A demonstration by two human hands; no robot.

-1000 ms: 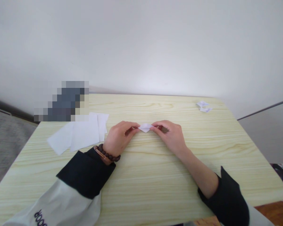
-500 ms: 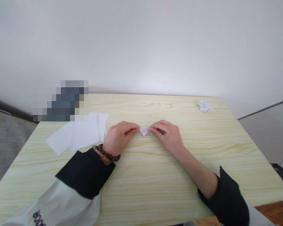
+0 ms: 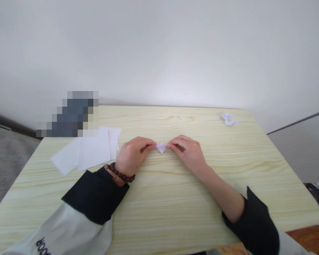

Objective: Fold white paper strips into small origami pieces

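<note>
A small folded piece of white paper (image 3: pixel 161 148), its point toward me, is held over the middle of the table. My left hand (image 3: pixel 135 151) pinches its left corner between thumb and fingers. The right corner sits in the pinch of my right hand (image 3: pixel 188 152). Fingertips cover both ends of the paper, so only its centre shows. To the left of my left hand lie several flat white paper sheets (image 3: pixel 94 150), partly overlapping.
Small folded white papers (image 3: pixel 228 119) rest at the table's far right. A dark, pixelated object (image 3: pixel 71 117) is at the back left. The wood-grain table (image 3: pixel 170 205) meets a white wall (image 3: pixel 159 53) behind it.
Both hands keep the same pinch on the folded paper. The whole view has shifted very slightly; nothing else visibly differs.
</note>
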